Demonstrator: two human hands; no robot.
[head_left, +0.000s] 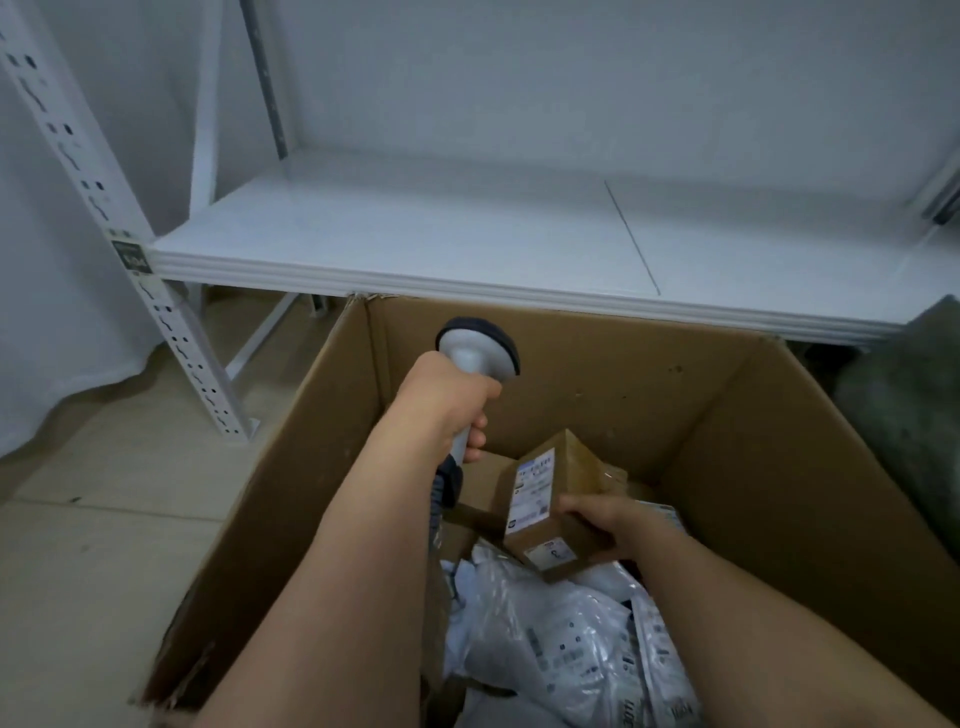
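White-painted metal shelving stands against a pale wall; its flat white shelf board (415, 234) runs across the upper half of the view. The slotted white upright post (78, 176) at the left carries a small dark tag (132, 255); its characters are too blurred to read. Below lies a beige tiled floor (78, 545).

A large open brown cardboard carton (649, 384) sits on the floor, directly in front of the shelf edge.

1. Left hand (447, 405): fingers are wrapped round the handle of a grey handheld barcode scanner (478, 345). The scanner's dark-rimmed head points away, toward the far carton wall. A dark coiled cable (445, 483) hangs from the handle base.
2. Right hand (597, 519): fingers and thumb grip a small brown cardboard parcel (571, 457), held tilted inside the carton, above its contents and just beside the scanner handle.

Markings: a white printed shipping label (535, 493) covers the parcel's left face. It shows text lines and barcode blocks, none legible. A smaller white sticker (553, 553) sits on the near face, also unreadable.

White and clear plastic mailer bags (561, 639) fill the carton bottom; their dark print is blurred.
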